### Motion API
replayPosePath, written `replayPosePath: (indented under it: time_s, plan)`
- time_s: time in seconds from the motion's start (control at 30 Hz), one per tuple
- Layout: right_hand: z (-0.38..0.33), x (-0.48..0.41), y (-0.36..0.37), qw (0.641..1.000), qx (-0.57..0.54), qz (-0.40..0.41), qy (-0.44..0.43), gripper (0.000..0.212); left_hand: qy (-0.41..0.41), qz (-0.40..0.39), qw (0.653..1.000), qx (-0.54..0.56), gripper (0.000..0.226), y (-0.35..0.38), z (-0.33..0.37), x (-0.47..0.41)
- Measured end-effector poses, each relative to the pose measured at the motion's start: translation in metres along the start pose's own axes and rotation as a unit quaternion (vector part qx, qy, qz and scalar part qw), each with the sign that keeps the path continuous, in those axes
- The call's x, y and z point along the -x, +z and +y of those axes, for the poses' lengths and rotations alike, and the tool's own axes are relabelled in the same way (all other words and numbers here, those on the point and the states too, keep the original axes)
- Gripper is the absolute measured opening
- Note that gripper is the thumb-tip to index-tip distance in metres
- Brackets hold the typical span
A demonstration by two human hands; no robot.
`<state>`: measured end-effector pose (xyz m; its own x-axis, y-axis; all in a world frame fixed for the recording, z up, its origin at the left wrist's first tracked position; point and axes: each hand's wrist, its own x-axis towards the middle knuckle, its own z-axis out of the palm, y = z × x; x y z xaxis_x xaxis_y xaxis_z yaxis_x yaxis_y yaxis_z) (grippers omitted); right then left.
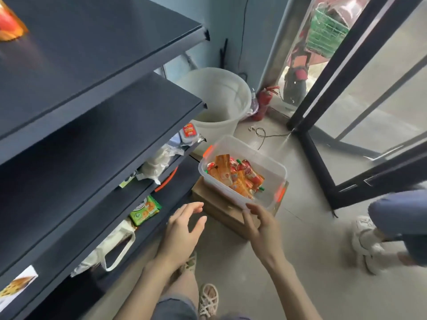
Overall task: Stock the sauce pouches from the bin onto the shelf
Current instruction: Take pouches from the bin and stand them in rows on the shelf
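Dark metal shelving fills the left, at least four boards in view; lower boards carry one green snack packet and one white bag with a loop handle. Left hand hovers in mid-air beside a cardboard box, fingers spread, palm toward the bin, holding nothing. One clear plastic bin sits on that box, two orange latches, long axis running far-left to near-right. Sauce pouches all lie heaped inside it, orange and red, too jumbled to count; most slant roughly along the bin. Right hand reaches forward, fingers loosely extended, tips at the near rim; contact unclear. One white bucket stands behind. Far right, another person's leg and white shoe.
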<state>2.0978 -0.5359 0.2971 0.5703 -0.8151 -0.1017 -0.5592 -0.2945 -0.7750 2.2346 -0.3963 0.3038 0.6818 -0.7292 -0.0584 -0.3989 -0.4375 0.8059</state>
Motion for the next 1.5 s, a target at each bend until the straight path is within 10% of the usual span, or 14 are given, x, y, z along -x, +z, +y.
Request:
replayPosePath:
  time_s: [0.67, 1.0, 1.5]
  plan:
    - [0.153, -0.267, 0.047, 0.968, -0.072, -0.033, 0.238, 0.015, -0.221, -0.141, 0.964, 0.04, 0.02, 0.199, -0.07, -0.287]
    - [0.277, -0.32, 0.122, 0.942, -0.088, -0.12, 0.301, 0.013, -0.374, -0.078, 0.923, 0.038, 0.061, 0.305, -0.161, -0.348]
    - [0.358, -0.328, 0.197, 0.922, -0.085, -0.159, 0.343, 0.035, -0.312, 0.019, 0.95, 0.002, 0.066, 0.356, -0.216, -0.366]
